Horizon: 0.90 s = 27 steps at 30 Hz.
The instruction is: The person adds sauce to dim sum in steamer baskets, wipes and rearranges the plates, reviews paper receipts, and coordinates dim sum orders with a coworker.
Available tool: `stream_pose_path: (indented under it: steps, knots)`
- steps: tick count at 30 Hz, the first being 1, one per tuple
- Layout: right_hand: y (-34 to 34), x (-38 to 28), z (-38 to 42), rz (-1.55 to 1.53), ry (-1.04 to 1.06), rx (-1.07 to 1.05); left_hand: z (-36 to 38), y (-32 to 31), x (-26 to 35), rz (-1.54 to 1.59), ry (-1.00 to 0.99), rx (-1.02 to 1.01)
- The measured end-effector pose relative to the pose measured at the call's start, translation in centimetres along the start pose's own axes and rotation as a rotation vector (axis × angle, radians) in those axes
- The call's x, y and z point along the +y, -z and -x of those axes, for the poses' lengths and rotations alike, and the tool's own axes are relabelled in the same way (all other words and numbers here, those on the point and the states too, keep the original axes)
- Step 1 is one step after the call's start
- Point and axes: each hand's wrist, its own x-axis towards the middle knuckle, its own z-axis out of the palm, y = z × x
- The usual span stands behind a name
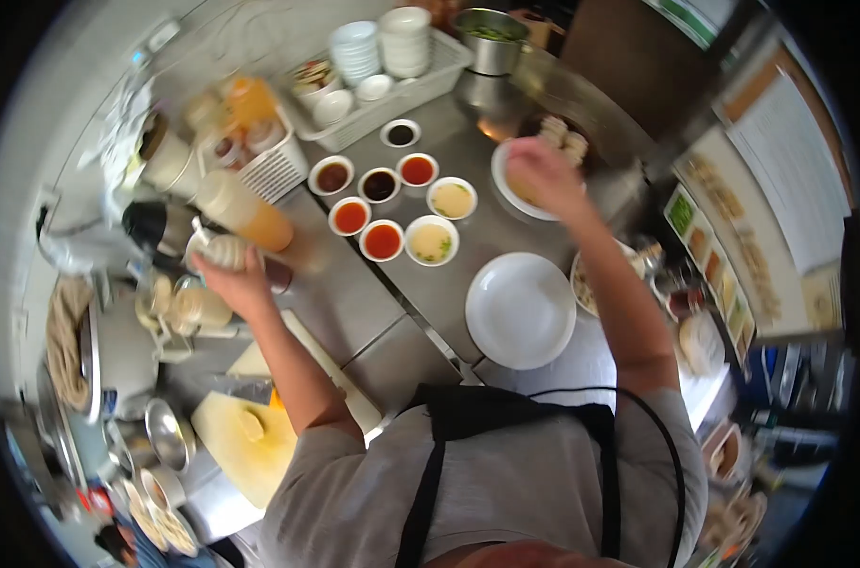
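Note:
At the left of the counter, my left hand (236,281) is closed around a bottle (227,252) with a pale ribbed upper part; a dark end shows beyond the fingers. Close by stands a large squeeze bottle (255,216) of orange-yellow liquid. My right hand (544,172), smeared by motion, is over a white bowl (503,189) with something light inside, and its fingertips are hard to make out. Between my hands sit several small white cups of sauce: dark ones (381,186), red ones (383,240) and creamy ones with green bits (433,240).
An empty white plate (520,310) lies near me. Behind are a basket (392,99) of stacked bowls (405,43) and a metal pot (493,45) of greens. A yellowed cutting board (245,445) is at lower left. A bowl (586,284) sits under my right forearm.

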Motion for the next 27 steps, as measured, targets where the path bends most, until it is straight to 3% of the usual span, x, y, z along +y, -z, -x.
stream_pose_path:
  steps: [1,2,4,6,8,9,10,12,14,18,19,22,25,27]
  knots:
    - [-2.7,-2.4,0.8,0.241,-0.136,-0.096,0.0,0.4,-0.1,0.047,-0.043,-0.026]
    - [-5.0,-3.2,1.4,0.177,-0.160,-0.195,0.2,0.8,0.2,0.093,-0.080,-0.044]
    - [-8.9,-4.2,2.9,0.124,-0.083,-0.342,0.5,1.8,1.4,0.142,-0.102,-0.113]
    - [-11.4,-5.8,3.7,0.225,0.103,-0.425,0.7,3.6,4.8,0.291,-0.092,-0.209]
    - [-12.4,-8.9,3.9,0.348,0.142,-0.436,1.6,5.5,8.7,0.380,-0.152,-0.288]
    - [-13.1,-8.6,4.1,0.404,0.246,-0.357,2.3,5.8,10.7,0.709,-0.098,-0.384]
    - [-12.9,-8.8,4.1,0.396,0.264,-0.283,2.9,6.2,12.9,0.648,-0.166,-0.414]
    - [-12.3,-9.2,3.8,0.377,0.307,-0.136,4.6,5.0,15.8,1.029,-0.042,-0.589]
    - [-9.8,-8.3,3.5,0.393,0.260,-0.009,6.4,2.3,18.4,1.106,-0.086,-0.682]
    - [-1.5,-8.6,3.3,0.712,0.027,0.036,9.5,-2.8,22.6,1.520,0.116,-1.193]
    - [0.4,-8.4,3.4,0.856,-0.052,0.032,9.2,-1.9,24.1,1.406,0.212,-1.324]
    - [5.4,-8.7,3.1,1.330,-0.336,-0.049,10.4,-5.2,24.8,1.189,0.197,-1.254]
    - [9.4,-6.3,3.1,1.657,-0.340,-0.139,10.4,-8.0,24.5,1.123,0.361,-1.347]
    - [10.8,-5.8,3.0,1.720,-0.357,-0.160,10.0,-9.1,24.7,1.087,0.336,-1.384]
